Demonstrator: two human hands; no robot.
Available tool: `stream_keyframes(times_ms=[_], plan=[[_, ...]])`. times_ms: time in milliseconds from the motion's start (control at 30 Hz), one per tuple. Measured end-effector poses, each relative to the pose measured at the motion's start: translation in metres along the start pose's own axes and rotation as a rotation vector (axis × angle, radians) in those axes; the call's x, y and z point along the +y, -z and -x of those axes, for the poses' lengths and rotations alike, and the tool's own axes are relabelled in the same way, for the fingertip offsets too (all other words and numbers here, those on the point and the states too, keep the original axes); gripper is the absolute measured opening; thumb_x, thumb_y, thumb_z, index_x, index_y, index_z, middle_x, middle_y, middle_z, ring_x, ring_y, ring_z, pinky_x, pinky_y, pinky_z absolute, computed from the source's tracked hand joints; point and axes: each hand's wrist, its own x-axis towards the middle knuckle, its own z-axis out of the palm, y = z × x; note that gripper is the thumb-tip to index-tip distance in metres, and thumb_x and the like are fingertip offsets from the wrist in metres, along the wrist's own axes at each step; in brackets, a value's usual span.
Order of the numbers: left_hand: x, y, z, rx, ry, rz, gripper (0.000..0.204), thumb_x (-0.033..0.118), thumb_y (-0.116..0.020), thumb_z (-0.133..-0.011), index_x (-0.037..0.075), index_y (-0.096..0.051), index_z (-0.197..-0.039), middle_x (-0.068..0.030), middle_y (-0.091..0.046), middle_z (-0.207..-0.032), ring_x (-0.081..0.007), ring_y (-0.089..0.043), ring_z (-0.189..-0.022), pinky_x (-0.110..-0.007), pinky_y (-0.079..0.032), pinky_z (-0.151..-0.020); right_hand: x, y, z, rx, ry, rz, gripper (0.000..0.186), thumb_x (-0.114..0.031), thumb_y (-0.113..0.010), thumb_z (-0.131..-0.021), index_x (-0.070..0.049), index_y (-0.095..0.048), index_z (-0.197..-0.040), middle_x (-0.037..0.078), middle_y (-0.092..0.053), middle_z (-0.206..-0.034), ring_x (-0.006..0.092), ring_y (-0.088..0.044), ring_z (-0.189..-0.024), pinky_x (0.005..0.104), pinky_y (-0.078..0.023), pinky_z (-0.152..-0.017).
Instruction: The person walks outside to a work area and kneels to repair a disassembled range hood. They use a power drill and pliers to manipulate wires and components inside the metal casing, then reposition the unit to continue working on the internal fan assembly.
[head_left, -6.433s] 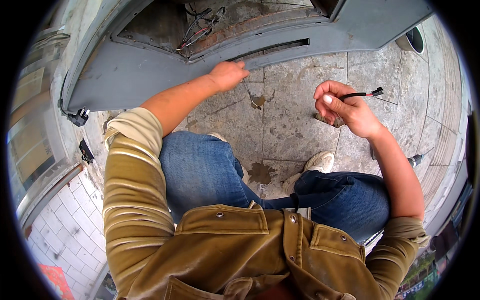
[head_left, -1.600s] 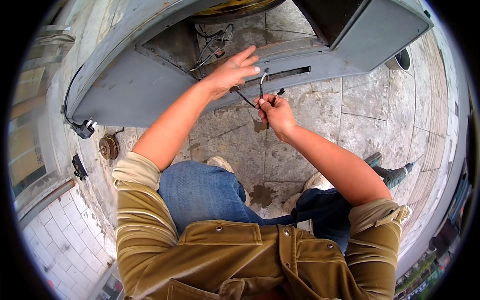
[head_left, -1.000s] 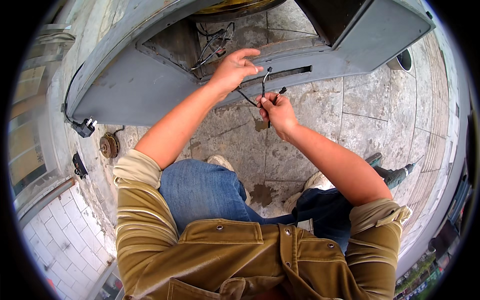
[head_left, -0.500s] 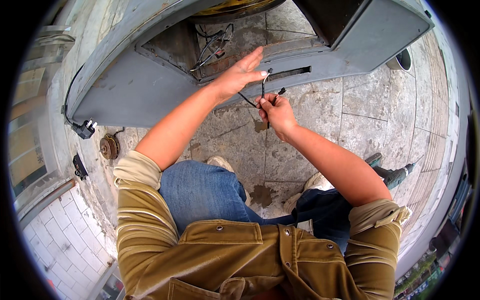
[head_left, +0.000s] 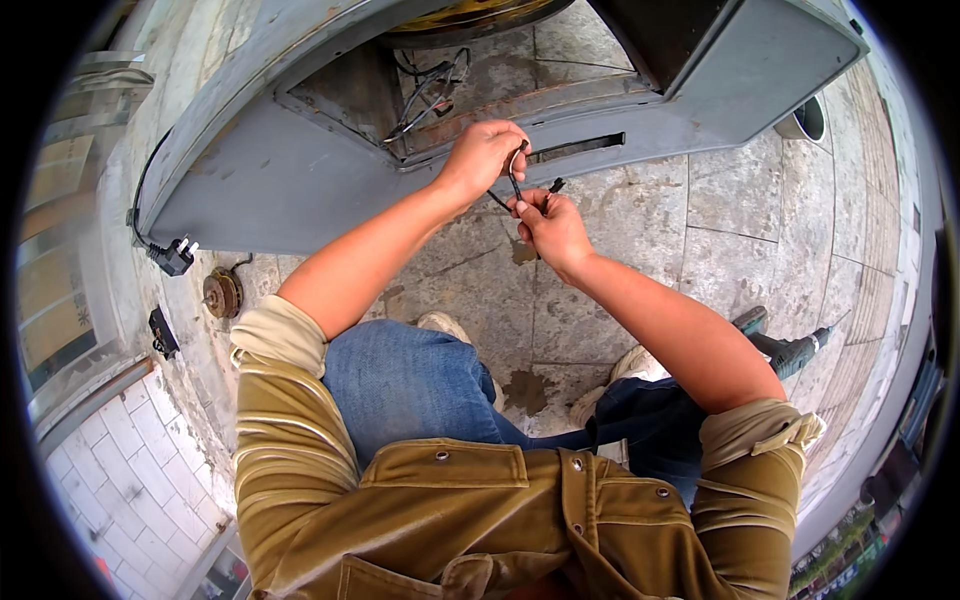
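Both hands meet over the near edge of a grey metal housing [head_left: 700,128]. My right hand [head_left: 556,232] pinches a thin black cable [head_left: 515,186] between thumb and fingers. A small black connector [head_left: 557,185] sticks up beside its fingers. My left hand [head_left: 484,158] has its fingers curled at the upper end of the same cable, where a lighter wire shows. Another stretch of black cable runs from my right hand back beneath the left one toward the housing. Just past my left hand, a long narrow slot [head_left: 590,147] opens in the housing's panel.
Loose grey and black wires [head_left: 432,95] lie inside the housing's opening. A plug [head_left: 176,257] hangs at its left end, above a rusty round part [head_left: 222,293] and a small black box [head_left: 161,333]. A power drill [head_left: 790,350] rests at right; a bucket [head_left: 808,120] stands farther back.
My left hand has gone from spread fingers to curled fingers at the cable's upper end. My right hand keeps its pinch almost in place.
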Motion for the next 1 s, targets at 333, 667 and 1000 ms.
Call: stream_keyframes(times_ms=[333, 667, 1000], plan=[[0.013, -0.002, 0.011, 0.02, 0.153, 0.167, 0.039, 0.041, -0.046, -0.096, 0.005, -0.061, -0.098, -0.0039, -0.064, -0.08, -0.0129, -0.063, -0.078, -0.027, -0.048, -0.071, 0.004, 0.0, -0.003, 0.04, -0.003, -0.025, 0.012, -0.006, -0.049, -0.092, 0.001, -0.06, -0.092, 0.0, -0.053, -0.068, 0.0066, -0.045, -0.053, 0.0234, -0.036, -0.047], [-0.001, -0.002, 0.006, -0.138, -0.05, 0.011, 0.025, 0.023, -0.053, -0.095, 0.005, -0.058, -0.11, -0.0004, -0.059, -0.088, -0.0082, -0.056, -0.084, -0.024, -0.046, -0.075, 0.002, 0.007, -0.012, 0.283, 0.265, 0.411, 0.026, -0.016, -0.054, -0.088, 0.006, -0.054, -0.1, 0.02, -0.061, -0.089, 0.0325, -0.06, -0.081, 0.0403, -0.047, -0.072], [0.001, -0.007, 0.008, -0.248, -0.115, -0.105, 0.019, 0.015, -0.064, -0.088, 0.003, -0.059, -0.103, 0.0009, -0.06, -0.089, -0.0053, -0.055, -0.082, -0.022, -0.045, -0.073, -0.015, 0.019, 0.0, 0.031, 0.236, 0.255, 0.026, -0.023, -0.052, -0.092, 0.002, -0.055, -0.098, 0.01, -0.061, -0.081, 0.0231, -0.058, -0.072, 0.0352, -0.046, -0.065]])
